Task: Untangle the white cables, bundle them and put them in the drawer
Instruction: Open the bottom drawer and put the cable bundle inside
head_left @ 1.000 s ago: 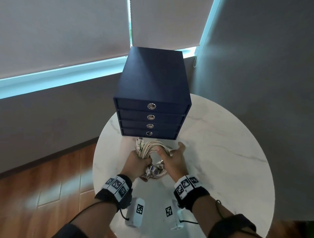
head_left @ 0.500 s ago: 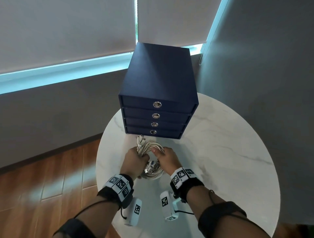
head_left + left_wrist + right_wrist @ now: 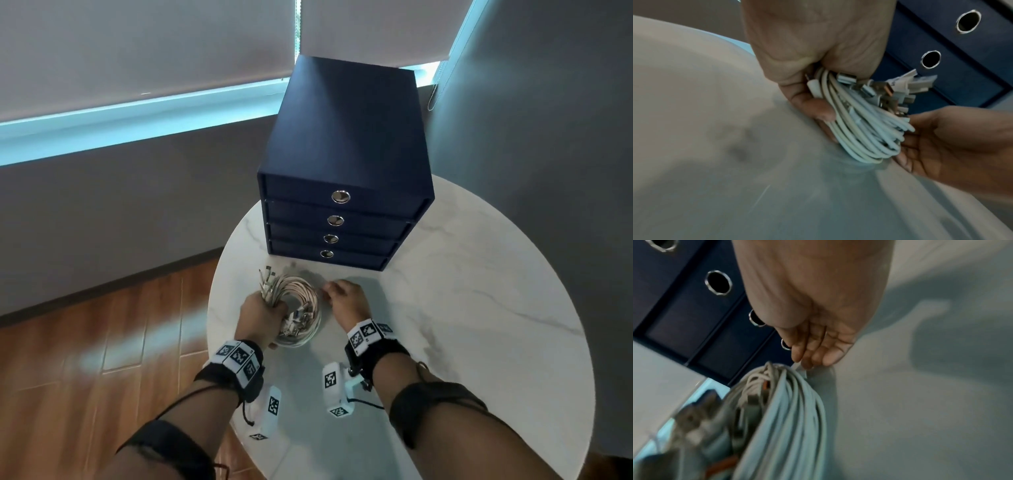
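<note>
Fingers [image 3: 818, 112] of the left hand [image 3: 257, 317] curl round the white cables [image 3: 301, 301] (light, floppy, springy); right hand [image 3: 346, 297] relaxed beside them, near the drawer [image 3: 339, 197].

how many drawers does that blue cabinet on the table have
4, stacked one above another in the blue cabinet at the table's far edge: top drawer, second drawer, third drawer, bottom drawer. All are closed; none looks hidden.

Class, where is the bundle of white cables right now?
In the head view, the cable bundle sits in the left hand, above the table, before the drawer unit.
</note>
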A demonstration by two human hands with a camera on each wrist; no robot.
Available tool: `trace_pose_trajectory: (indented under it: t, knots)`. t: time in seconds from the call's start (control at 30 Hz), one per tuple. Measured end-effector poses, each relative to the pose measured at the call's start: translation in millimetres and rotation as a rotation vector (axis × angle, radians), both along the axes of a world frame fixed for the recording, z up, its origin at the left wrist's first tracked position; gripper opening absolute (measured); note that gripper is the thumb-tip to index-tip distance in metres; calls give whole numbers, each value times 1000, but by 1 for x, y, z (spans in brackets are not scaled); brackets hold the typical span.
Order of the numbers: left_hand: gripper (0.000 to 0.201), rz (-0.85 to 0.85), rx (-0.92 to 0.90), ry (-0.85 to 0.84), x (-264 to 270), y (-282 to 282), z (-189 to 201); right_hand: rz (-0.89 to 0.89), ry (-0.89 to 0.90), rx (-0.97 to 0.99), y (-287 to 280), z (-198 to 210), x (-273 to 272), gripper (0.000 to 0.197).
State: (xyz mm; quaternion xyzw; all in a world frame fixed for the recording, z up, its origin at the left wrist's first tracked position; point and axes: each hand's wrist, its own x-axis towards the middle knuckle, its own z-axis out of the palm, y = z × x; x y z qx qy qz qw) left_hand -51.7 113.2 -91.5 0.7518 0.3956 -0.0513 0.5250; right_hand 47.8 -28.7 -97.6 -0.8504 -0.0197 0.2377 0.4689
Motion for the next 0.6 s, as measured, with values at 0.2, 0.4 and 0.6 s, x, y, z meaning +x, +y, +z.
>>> trace_pose_trajectory:
  t: [0.2, 0.4, 0.6]
  knots:
    - [27, 61, -31, -38, 7, 4, 0, -353, 351, 394, 20, 9, 30, 12]
    - [19, 104, -73, -51, 7, 8, -5, -494, 562, 598, 38, 7, 39, 12]
    - [13, 99, -66, -60, 3, 9, -5, -513, 692, 736, 38, 7, 36, 27]
